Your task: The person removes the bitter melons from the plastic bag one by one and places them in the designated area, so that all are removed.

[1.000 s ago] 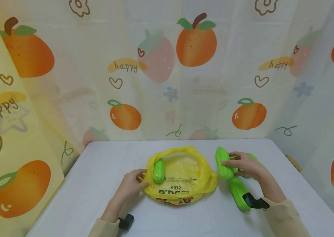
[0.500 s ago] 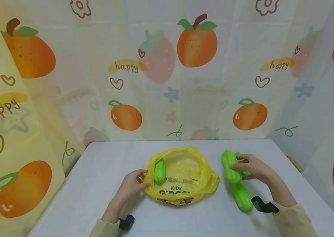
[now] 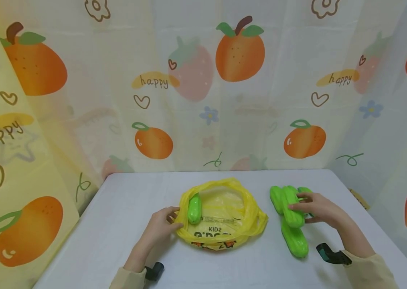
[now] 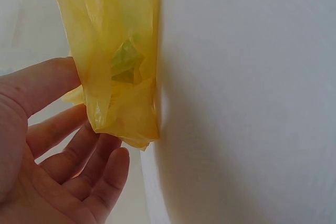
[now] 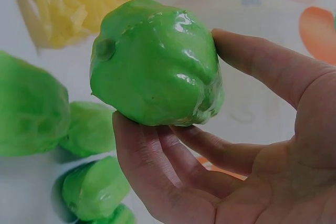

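A yellow plastic bag (image 3: pixel 254 208) lies with its mouth open at the middle of the table, and a green zucchini-shaped toy vegetable (image 3: pixel 194 208) is inside at its left. My left hand (image 3: pixel 163 222) pinches the bag's left rim; the left wrist view has thumb and fingers on either side of the plastic (image 4: pixel 126 114). My right hand (image 3: pixel 316 206) holds another green zucchini-shaped vegetable (image 3: pixel 292 206) between thumb and fingers, above others of its kind. Up close, this held vegetable (image 5: pixel 152 66) is glossy and lumpy, with a small stem nub at its end.
Under and around the right hand lie several more green vegetables, one nearer me (image 3: pixel 295 244), one on the left (image 3: pixel 276 198) and one behind the fingers (image 3: pixel 304 190). The white table (image 3: pixel 127 188) is backed by a fruit-print curtain (image 3: pixel 189 132).
My right hand has moved right and slightly toward me with the vegetable in it, uncovering another one on its left. The left hand and the bag have stayed nearly still.
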A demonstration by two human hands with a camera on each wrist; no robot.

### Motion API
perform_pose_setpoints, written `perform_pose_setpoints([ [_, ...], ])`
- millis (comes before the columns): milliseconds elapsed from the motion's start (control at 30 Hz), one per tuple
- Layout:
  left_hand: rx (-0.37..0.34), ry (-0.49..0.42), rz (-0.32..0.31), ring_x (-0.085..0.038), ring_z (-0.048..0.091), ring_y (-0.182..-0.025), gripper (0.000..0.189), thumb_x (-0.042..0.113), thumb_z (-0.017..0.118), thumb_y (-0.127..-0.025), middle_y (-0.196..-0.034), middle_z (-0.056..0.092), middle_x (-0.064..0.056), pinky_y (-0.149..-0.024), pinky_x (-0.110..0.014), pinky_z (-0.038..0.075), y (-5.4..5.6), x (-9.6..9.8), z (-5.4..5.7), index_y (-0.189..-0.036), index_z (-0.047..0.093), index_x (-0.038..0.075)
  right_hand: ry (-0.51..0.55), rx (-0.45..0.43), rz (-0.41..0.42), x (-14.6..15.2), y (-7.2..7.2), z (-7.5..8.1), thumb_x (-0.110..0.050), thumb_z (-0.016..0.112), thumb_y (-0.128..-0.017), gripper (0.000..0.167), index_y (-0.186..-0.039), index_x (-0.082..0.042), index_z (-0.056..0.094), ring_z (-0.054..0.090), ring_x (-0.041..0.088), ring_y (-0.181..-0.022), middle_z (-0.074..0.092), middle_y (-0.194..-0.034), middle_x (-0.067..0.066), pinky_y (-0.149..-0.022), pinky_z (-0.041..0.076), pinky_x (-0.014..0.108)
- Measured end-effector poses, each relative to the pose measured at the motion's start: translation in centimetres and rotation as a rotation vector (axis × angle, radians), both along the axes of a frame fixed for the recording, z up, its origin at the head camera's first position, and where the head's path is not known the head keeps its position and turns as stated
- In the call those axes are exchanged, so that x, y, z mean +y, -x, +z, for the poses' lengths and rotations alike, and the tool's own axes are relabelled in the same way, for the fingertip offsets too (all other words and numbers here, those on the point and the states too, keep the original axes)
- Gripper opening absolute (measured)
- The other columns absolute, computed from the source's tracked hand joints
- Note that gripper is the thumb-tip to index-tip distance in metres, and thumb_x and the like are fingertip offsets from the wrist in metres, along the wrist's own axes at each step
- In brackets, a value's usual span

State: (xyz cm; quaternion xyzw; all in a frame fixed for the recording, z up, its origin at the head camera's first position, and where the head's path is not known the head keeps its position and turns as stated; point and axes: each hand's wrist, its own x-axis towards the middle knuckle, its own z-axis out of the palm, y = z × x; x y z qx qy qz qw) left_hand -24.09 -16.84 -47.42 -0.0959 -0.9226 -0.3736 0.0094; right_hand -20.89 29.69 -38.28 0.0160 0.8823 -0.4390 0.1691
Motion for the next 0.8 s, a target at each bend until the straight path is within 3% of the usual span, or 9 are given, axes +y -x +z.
perform_pose_setpoints([
  [400,-0.002,-0.003,0.000,-0.016,0.057,-0.082,0.051,0.020,0.080,-0.074,-0.092,0.064,-0.001,-0.071,-0.030,0.047,0.0,0.1,0.2,-0.121,0.063,0.009,0.008,-0.024,-0.011,1.6,-0.7,-0.2,-0.039,0.063,-0.089,0.090,-0.139,0.020,0.016,0.054,0.039,-0.111,0.028,-0.138,0.042,-0.080,0.054,0.045],
  [800,-0.033,-0.004,0.014,-0.016,0.056,-0.084,0.051,0.021,0.079,-0.076,-0.094,0.063,-0.001,-0.071,-0.030,0.047,-0.1,0.2,0.3,-0.123,0.061,0.009,-0.016,-0.064,-0.022,3.4,-1.4,-1.1,-0.040,0.062,-0.090,0.089,-0.139,0.019,0.017,0.052,0.043,-0.114,0.025,-0.138,0.043,-0.080,0.054,0.046],
])
